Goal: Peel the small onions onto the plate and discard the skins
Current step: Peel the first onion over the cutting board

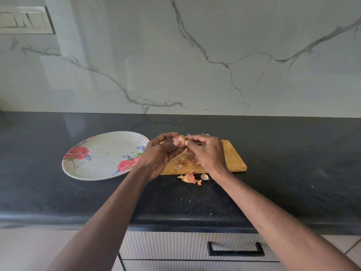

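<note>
Small onion held over the cutting board

The left hand point(158, 153) cups a small onion point(179, 140) while the right hand point(205, 151) pinches its skin — both above the wooden cutting board point(234, 157), loose skins point(188, 178) below, floral plate point(101, 155) just left.

White plate point(101, 159) with red roses, blue sprigs; pinkish onion point(180, 140); apparently orange-brown skins point(188, 178); black countertop point(273, 173).

The left part of the rectangular wooden cutting board point(232, 155) and some loose papery skins on it lie hidden behind both hands. On the wall far left of the board, a pale switch panel point(25, 20) is blurred and cut off by the frame edge. Below the board, the pale drawer front with a black handle point(235, 250) is partly covered by the forearms.
</note>
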